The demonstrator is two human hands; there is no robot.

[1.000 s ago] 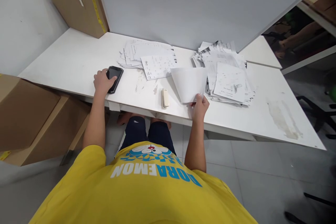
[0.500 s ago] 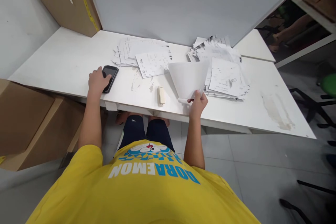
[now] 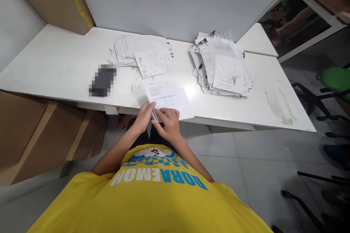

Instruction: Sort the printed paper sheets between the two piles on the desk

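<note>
Both hands, left hand and right hand, pinch the printed sheet at the desk edge; pulling hard could tear it.

bright even light | soft shadows | mild glare | edges warped

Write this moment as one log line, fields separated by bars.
left hand: grips sheet corner | right hand: grips same corner | sheet: at table front edge

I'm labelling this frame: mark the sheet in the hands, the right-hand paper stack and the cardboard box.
sheet point(image 3: 169, 98), head view, printed middle.
right-hand paper stack point(image 3: 228, 72), head view, top page.
cardboard box point(image 3: 51, 2), head view, front face.
</note>
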